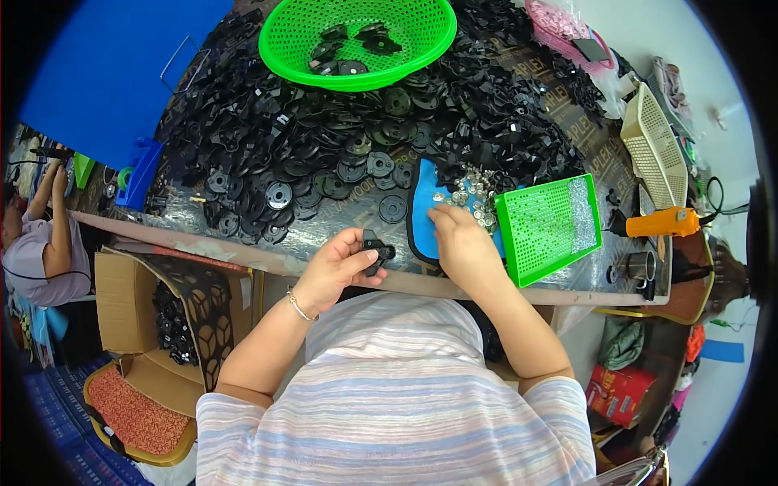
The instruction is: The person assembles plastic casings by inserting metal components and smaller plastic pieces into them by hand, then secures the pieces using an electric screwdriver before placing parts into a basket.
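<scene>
My left hand [334,271] grips a small black plastic part [379,253] between thumb and fingers, just over the table's near edge. To its right, my right hand [468,253] reaches over a blue mat [422,220] with a dark border. Its fingers are curled together, fingertips down at the mat; what they pinch, if anything, is hidden. Small shiny metal pieces [478,194] lie loose on the mat just beyond those fingers. Beside the right hand stands a green mesh tray [531,231], with tiny silvery bits [581,215] gathered along its right side.
A wide heap of black plastic parts [324,134] covers much of the table, round discs [392,209] nearest me. Behind it sits a green basket [271,53] holding several black parts. An orange power tool [664,223] and metal cup [640,266] are at right. Another person [49,251] works far left.
</scene>
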Tool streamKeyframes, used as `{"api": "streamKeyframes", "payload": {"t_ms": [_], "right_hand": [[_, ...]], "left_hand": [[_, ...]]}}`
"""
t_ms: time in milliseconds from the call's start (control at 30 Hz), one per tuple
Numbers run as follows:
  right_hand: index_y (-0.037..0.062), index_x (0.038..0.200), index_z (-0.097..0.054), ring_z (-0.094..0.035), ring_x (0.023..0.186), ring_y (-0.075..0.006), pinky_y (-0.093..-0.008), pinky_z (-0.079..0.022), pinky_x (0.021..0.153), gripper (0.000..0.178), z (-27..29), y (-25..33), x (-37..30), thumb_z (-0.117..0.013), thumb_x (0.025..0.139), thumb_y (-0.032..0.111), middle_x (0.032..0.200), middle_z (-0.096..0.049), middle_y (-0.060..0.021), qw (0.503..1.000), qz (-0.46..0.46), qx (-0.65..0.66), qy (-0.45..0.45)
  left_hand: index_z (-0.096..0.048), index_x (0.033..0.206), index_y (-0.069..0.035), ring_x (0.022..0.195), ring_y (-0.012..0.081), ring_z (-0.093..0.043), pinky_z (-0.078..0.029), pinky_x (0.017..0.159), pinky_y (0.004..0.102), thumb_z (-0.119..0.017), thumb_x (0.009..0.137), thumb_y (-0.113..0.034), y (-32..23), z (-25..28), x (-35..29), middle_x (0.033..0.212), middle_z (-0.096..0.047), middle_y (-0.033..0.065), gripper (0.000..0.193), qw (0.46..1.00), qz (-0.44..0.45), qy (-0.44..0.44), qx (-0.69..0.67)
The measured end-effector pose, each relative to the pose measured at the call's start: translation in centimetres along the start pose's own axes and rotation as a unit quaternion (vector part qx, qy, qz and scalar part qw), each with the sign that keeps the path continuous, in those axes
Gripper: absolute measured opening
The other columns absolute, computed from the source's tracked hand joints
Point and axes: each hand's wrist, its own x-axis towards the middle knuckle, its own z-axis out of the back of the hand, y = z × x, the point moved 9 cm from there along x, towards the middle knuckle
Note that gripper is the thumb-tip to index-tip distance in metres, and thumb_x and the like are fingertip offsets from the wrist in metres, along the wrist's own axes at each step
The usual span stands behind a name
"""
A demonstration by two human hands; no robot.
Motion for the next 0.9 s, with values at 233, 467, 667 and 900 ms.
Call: {"api": "streamKeyframes", "payload": {"t_ms": [233, 467, 667, 900], "right_hand": [[-0.0019, 0.096, -0.061, -0.054, 0.096, -0.0305, -0.0348, -0.044, 0.085, 0.028, 1.3, -1.7, -1.9, -0.051, 0.07, -0.004, 0.103, -0.058, -0.016, 0.999, 0.002, 0.022, -0.039], [0.0033, 0.087, -0.063, -0.055, 0.086, -0.0271, -0.0351, -0.046, 0.075, 0.017, 1.9, -1.9, -0.8, -0.061, 0.07, 0.001, 0.089, -0.059, -0.0085, 0.997, -0.027, 0.035, -0.065], [0.005, 0.08, -0.065, -0.056, 0.082, -0.0254, -0.0346, -0.047, 0.071, 0.009, 0.9, -2.1, 0.3, -0.063, 0.072, 0.008, 0.084, -0.059, -0.0073, 0.996, -0.046, 0.031, -0.074], [0.005, 0.079, -0.065, -0.058, 0.074, -0.022, -0.0301, -0.045, 0.062, 0.006, 2.8, -2.3, -0.2, -0.063, 0.073, 0.006, 0.08, -0.06, -0.0068, 0.982, -0.062, 0.134, -0.121]], "left_hand": [[-0.044, 0.106, -0.004, 0.084, 0.0178, -0.06, -0.053, 0.072, 0.0281, -0.05, 0.086, -0.004, -0.7, -1.0, -0.1, 0.095, -0.052, 0.0046, 0.021, 1.0, -0.004, 0.017, -0.016], [-0.043, 0.112, -0.004, 0.09, 0.0217, -0.06, -0.052, 0.076, 0.0303, -0.046, 0.086, 0.0, -0.5, -2.0, 0.2, 0.105, -0.055, 0.0099, 0.026, 1.0, -0.007, 0.024, -0.014], [-0.043, 0.112, -0.004, 0.092, 0.0233, -0.06, -0.052, 0.078, 0.0313, -0.046, 0.085, 0.001, 0.2, -2.6, 0.3, 0.104, -0.054, 0.0093, 0.028, 0.999, 0.001, 0.044, -0.032], [-0.042, 0.112, -0.004, 0.094, 0.0236, -0.059, -0.051, 0.08, 0.0321, -0.045, 0.085, 0.002, 0.8, -2.9, 0.6, 0.106, -0.052, 0.009, 0.028, 0.998, 0.018, 0.049, -0.034]]}}
